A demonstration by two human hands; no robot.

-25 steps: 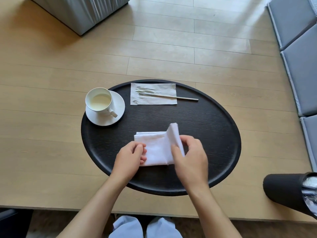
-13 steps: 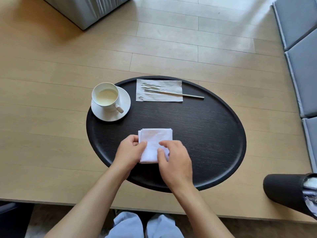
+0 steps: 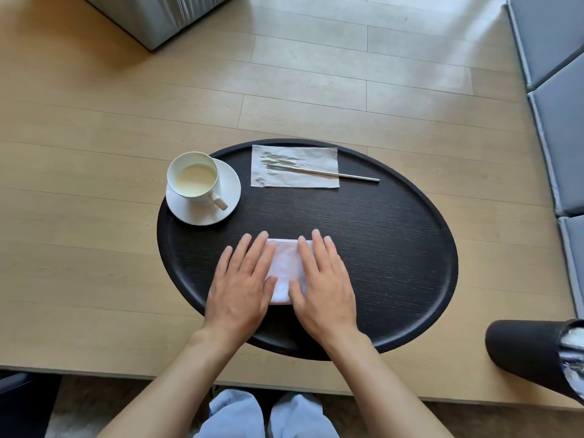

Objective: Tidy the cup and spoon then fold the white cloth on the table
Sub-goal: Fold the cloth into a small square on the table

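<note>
The black oval table (image 3: 363, 248) carries everything, and near its front edge the white cloth (image 3: 286, 267) now lies as a small folded packet; a second ago its right flap stood raised, half a second ago both hands were closing it, so the folding looks all but finished. The left hand (image 3: 241, 279) and right hand (image 3: 322, 282) press flat on it, fingers spread, palms down, gripping nothing. The cup (image 3: 194, 180) sits on its saucer (image 3: 232, 192) at the back left, well apart. The spoon (image 3: 322, 172) rests across a clear wrapper (image 3: 316, 156); its bowl is hard to make out. Most of the cloth is hidden under the hands, so its layers cannot be counted.
</note>
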